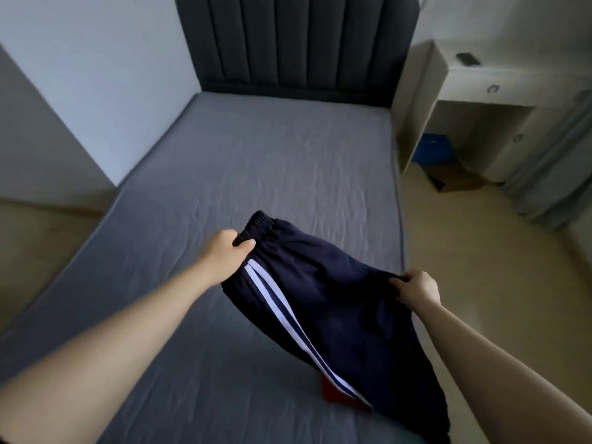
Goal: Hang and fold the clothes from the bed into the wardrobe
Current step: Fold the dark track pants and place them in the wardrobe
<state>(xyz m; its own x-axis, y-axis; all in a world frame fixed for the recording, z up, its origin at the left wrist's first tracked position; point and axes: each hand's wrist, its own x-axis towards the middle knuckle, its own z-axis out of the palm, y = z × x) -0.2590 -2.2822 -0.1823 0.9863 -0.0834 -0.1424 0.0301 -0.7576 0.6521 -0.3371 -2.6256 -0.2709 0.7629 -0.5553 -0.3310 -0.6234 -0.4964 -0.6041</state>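
Note:
Dark navy trousers (333, 302) with two white side stripes hang stretched between my hands above the bed (243, 174). My left hand (226, 254) grips the elastic waistband at its left end. My right hand (416, 288) pinches the fabric at the right edge. The legs droop toward the near right corner of the mattress. A small red item (333, 392) peeks out from under the trousers; what it is cannot be told.
The bed has a grey sheet and a dark padded headboard (294, 43). A white wall runs along its left side. A pale desk unit (464, 100) stands to the right, with a blue box (432, 149) and cardboard under it. Beige floor lies on the right.

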